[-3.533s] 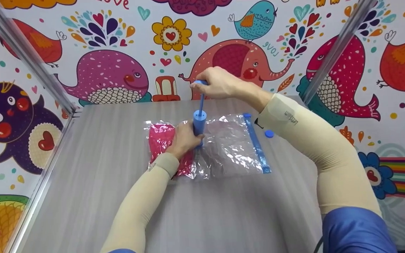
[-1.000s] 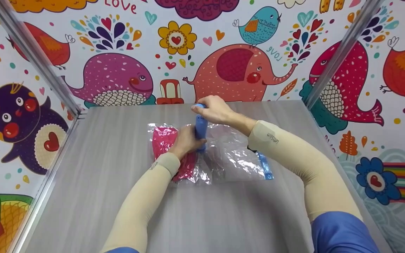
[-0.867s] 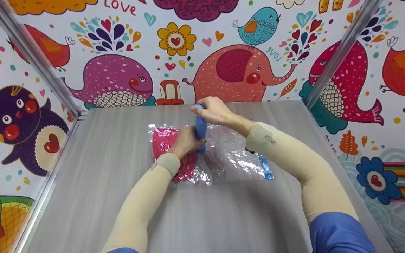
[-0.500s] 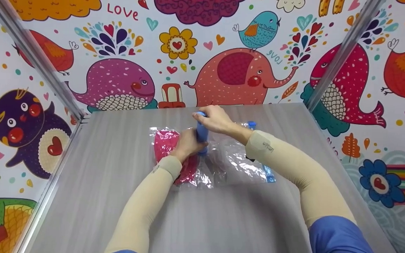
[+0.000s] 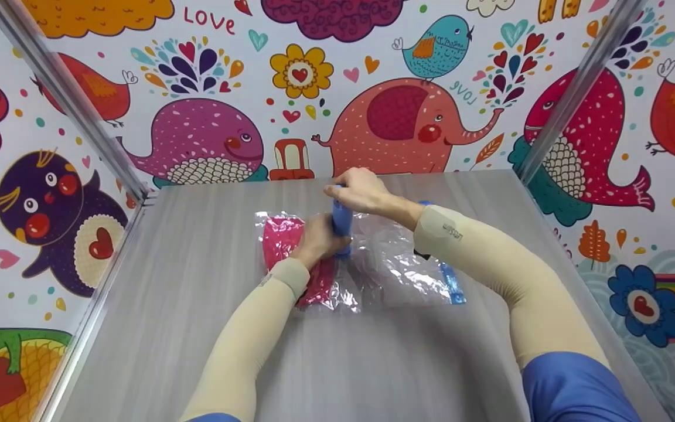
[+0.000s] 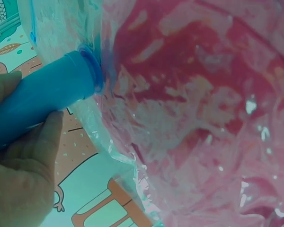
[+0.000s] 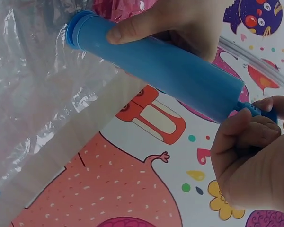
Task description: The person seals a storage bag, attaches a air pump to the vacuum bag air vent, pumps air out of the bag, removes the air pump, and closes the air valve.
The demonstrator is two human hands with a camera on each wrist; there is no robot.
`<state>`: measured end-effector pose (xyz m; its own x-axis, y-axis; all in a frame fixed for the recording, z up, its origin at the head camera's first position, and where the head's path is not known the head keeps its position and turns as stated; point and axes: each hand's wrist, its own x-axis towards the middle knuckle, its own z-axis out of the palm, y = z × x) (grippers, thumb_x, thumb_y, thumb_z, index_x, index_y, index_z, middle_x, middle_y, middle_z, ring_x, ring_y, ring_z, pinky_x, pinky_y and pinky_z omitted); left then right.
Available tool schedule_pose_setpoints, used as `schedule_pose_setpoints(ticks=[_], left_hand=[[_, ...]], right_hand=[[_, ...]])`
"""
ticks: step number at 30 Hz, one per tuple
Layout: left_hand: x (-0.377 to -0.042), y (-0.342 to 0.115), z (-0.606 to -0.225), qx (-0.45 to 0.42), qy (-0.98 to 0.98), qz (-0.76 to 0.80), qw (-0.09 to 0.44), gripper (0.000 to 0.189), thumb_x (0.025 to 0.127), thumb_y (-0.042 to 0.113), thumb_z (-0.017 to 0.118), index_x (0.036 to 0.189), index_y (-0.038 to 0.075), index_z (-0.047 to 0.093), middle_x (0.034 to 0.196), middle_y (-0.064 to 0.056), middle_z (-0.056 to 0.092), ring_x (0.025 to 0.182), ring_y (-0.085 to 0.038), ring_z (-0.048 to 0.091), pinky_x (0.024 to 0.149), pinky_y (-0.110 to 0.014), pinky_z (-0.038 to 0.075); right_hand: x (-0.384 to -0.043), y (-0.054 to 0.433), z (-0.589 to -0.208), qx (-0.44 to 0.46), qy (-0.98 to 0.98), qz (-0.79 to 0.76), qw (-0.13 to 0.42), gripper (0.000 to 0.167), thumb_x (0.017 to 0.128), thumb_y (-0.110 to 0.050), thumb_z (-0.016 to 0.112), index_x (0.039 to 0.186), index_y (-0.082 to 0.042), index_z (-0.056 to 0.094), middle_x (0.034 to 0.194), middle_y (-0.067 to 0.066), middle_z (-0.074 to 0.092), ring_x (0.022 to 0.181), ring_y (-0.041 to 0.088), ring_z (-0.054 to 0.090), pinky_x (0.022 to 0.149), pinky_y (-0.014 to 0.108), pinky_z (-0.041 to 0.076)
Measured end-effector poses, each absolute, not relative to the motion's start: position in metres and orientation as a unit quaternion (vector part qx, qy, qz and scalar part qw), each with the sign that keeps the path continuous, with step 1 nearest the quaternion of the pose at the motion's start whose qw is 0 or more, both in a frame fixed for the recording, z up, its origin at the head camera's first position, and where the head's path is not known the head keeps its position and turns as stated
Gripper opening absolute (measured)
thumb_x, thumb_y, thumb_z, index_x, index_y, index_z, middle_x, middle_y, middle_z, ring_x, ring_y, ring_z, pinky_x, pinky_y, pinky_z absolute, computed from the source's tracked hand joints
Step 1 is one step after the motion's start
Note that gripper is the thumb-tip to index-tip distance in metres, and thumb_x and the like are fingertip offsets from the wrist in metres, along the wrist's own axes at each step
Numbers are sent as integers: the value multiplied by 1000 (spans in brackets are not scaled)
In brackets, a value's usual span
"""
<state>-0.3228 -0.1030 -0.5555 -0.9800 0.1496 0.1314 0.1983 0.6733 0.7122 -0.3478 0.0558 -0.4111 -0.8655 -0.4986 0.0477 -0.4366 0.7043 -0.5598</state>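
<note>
A blue hand pump [image 5: 342,220] stands upright on a clear plastic storage bag [image 5: 402,278] lying on the table. My left hand [image 5: 316,239] grips the pump's barrel from the left, its thumb across the lower part. From above, my right hand [image 5: 362,191] holds the pump's handle [image 7: 266,113], which sits close to the barrel's top with little rod showing. Pink folded material [image 5: 280,235] fills the bag's left part, partly covered by my left hand. In the left wrist view the pump's base collar [image 6: 92,71] meets the bag's film; the valve beneath is hidden.
The bag's right edge carries a blue zip strip [image 5: 453,284], partly behind my right forearm. Grey wood-grain table [image 5: 367,369] surrounds the bag. Printed walls with metal corner posts [image 5: 68,94] rise at the back and sides.
The pump's handle was raised on a long exposed rod 3.5 seconds ago; my right hand now has it down by the barrel. My left hand keeps its grip. A blue cap seen earlier is hidden.
</note>
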Motion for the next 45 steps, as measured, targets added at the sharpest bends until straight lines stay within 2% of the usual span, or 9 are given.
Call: schedule_pose_setpoints(ticks=[4,11,21,27,31,35,37,41,45], left_hand=[[-314,-97,-542,-74,-925,-372,21,48,84,20,90,122,-6,77,112,-24,85,104,-40,83,102,-55,66],[-315,-95,-540,-60,-936,-347,6,48,86,24,90,125,-2,77,115,-20,85,106,-37,83,104,-51,66],[-314,-94,-539,-63,-932,-357,5,51,86,23,90,128,-3,76,118,-22,84,110,-39,82,106,-53,66],[-314,-92,-540,-61,-932,-358,7,54,85,24,90,130,-3,75,119,-22,84,111,-39,82,107,-52,66],[-314,-92,-541,-61,-935,-349,17,50,83,23,90,123,-4,77,113,-22,85,105,-39,83,101,-53,67],[-314,-90,-542,-65,-937,-342,19,47,84,22,91,120,-4,77,110,-22,85,103,-39,83,98,-53,68],[-314,-90,-542,-68,-939,-335,23,48,84,23,91,121,-4,77,111,-22,85,104,-39,83,99,-52,68],[-313,-91,-541,-67,-939,-335,32,55,84,21,93,129,-5,75,117,-25,83,111,-41,82,105,-52,67],[-312,-92,-540,-70,-940,-333,31,53,83,19,91,129,-3,76,119,-25,83,113,-43,81,108,-52,65]], right_hand=[[-349,55,-403,-256,926,-270,63,42,106,-43,63,68,-23,59,67,-8,44,69,13,47,59,28,33],[-350,58,-397,-266,924,-263,78,38,109,-41,64,78,-19,68,72,-6,53,77,16,54,67,29,42],[-351,60,-410,-250,919,-292,91,42,115,-43,58,87,-15,74,74,-4,54,75,16,54,66,29,41],[-349,63,-423,-245,907,-331,88,47,116,-47,56,113,-7,81,90,3,67,86,19,62,77,31,55],[-349,69,-430,-244,897,-363,62,50,111,-56,62,121,-10,77,103,5,73,94,19,64,82,33,59],[-351,79,-436,-234,888,-395,28,50,101,-62,74,111,-13,72,96,4,69,89,20,61,75,33,54],[-351,83,-440,-234,885,-403,17,54,95,-64,81,112,-14,70,97,4,70,90,20,63,77,33,55],[-351,87,-449,-249,886,-392,20,68,86,-61,91,128,-12,71,114,8,78,104,24,73,91,39,65],[-347,84,-460,-253,898,-360,14,76,85,-56,95,139,-7,71,127,13,81,117,31,77,106,48,65]])
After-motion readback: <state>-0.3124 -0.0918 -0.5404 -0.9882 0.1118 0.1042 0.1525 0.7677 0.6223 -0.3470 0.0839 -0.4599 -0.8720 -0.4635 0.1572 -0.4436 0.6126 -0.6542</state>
